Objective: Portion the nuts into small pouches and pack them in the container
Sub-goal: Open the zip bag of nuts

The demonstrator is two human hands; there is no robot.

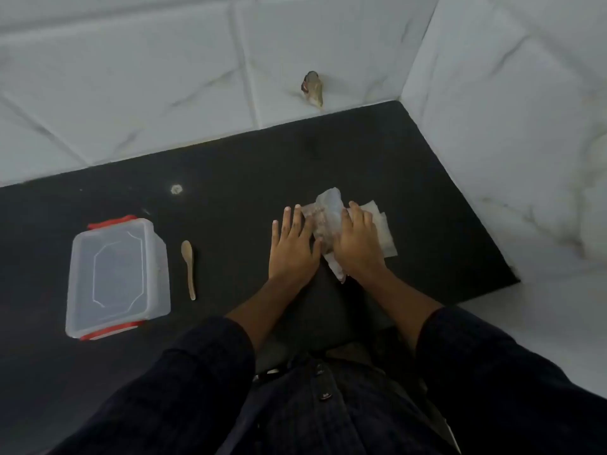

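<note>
Dim, soft, slightly blurred wide-angle view with straight tile lines bowing toward the edges, brighter white walls above a dark counter, and no hard shadows or glare.

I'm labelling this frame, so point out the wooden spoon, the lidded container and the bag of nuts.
wooden spoon (188,267): head view, on its handle.
lidded container (116,274): head view, middle of the clear lid.
bag of nuts (323,221): head view, on the plastic between the hands.

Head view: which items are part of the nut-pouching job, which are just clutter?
Job: bag of nuts, small pouches, wooden spoon, lidded container, left hand, right hand.

Lying about: small white speck on the counter; wall fitting.
</note>
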